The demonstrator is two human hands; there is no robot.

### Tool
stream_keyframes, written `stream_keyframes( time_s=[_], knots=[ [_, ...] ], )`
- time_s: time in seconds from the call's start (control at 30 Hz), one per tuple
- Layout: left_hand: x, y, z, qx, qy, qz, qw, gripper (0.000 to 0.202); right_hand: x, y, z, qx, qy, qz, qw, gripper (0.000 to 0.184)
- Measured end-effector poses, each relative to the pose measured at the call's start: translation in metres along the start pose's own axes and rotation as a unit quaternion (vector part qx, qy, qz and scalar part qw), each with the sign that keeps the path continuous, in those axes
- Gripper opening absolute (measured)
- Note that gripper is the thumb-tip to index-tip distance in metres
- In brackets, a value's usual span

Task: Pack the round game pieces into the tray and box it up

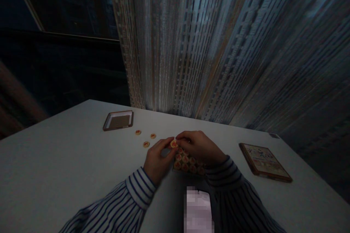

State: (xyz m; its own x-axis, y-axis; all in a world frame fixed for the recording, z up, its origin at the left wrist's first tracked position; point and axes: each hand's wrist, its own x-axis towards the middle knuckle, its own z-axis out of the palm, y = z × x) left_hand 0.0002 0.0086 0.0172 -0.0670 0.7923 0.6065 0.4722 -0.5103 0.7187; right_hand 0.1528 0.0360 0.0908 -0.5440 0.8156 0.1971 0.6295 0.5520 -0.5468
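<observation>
Between the fingertips of my left hand (158,158) and my right hand (201,147) is a round xiangqi piece (174,143) with a red character. Both hands are closed in a pinch at its edges. Just below it, rows of similar pieces (185,159) with red characters lie packed together, partly hidden under my right hand and wrist. To the left of my left hand, three loose pieces lie apart on the white table (82,174): one upper left (138,132), one upper right (153,136) and one lower down (146,144).
An open shallow tray or lid (132,119) lies at the table's back left. A flat box with a printed cover (265,162) sits on the right. A phone (199,211) with a blurred screen lies in front of me. Beaded curtains (191,43) hang behind the table.
</observation>
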Motion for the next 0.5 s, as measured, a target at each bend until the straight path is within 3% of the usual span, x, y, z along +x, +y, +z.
stream_keyframes(
  time_s=[0.1,0.2,0.33,0.5],
  knots=[
    [-0.0004,0.0009,-0.0008,-0.041,-0.01,-0.031,0.999,0.029,0.0003,0.0001,0.0012,0.01,0.001,0.0,1.0,0.024],
    [0.0001,0.0016,-0.0025,-0.119,-0.03,-0.101,0.987,0.033,0.0002,0.0005,0.0011,0.01,0.005,-0.003,1.0,0.023],
    [0.0031,0.0016,-0.0065,-0.233,-0.043,-0.207,0.949,0.035,0.0005,0.0021,0.0022,0.023,0.01,-0.011,1.0,0.022],
    [0.0062,-0.0032,-0.0064,-0.314,-0.022,-0.293,0.903,0.038,0.001,0.0025,0.0055,0.029,0.02,-0.023,0.999,0.02]
  ],
)
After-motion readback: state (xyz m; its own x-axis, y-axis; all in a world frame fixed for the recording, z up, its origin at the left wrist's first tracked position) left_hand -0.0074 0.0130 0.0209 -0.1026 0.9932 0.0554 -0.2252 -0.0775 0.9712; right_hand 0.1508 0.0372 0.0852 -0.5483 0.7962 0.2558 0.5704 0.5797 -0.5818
